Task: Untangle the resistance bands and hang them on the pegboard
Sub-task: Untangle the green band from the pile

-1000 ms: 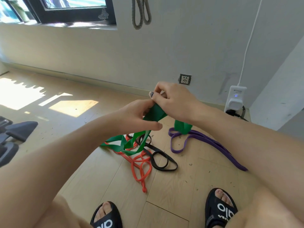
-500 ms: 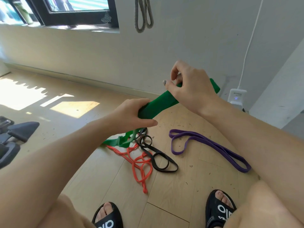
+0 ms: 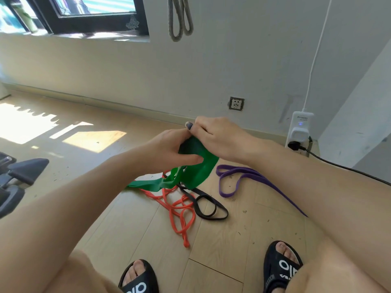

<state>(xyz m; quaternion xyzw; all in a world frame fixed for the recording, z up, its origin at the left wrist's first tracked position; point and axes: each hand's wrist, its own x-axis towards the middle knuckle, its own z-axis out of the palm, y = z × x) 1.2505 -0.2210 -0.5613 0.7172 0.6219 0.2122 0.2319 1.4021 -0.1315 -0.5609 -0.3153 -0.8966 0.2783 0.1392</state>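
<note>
I am working the green band (image 3: 198, 166) up off the floor (image 3: 232, 233), with its upper fold bunched between my two hands above the pile and its lower part trailing down to the left into the tangle. My left hand (image 3: 169, 151) is gripping the fold from below with the thumb laid across the green, and my right hand (image 3: 218, 136) is pinching the top edge from above, fingers curled over it. Under the green, the orange band (image 3: 179, 210) is lying in knotted loops toward the near side, and the black band (image 3: 209, 206) is looping just right of it, both crossing beneath the green tail. The purple band (image 3: 239, 178) is lying apart to the right, already free. A grey band (image 3: 179, 20) is hanging on the far wall; the pegboard itself I cannot make out. My worry is that lifting now is going to drag the orange and black loops up with the green, tightening the knot, since the green tail seems threaded through them. Pulling hard could also make the stretched band snap back at me.
</note>
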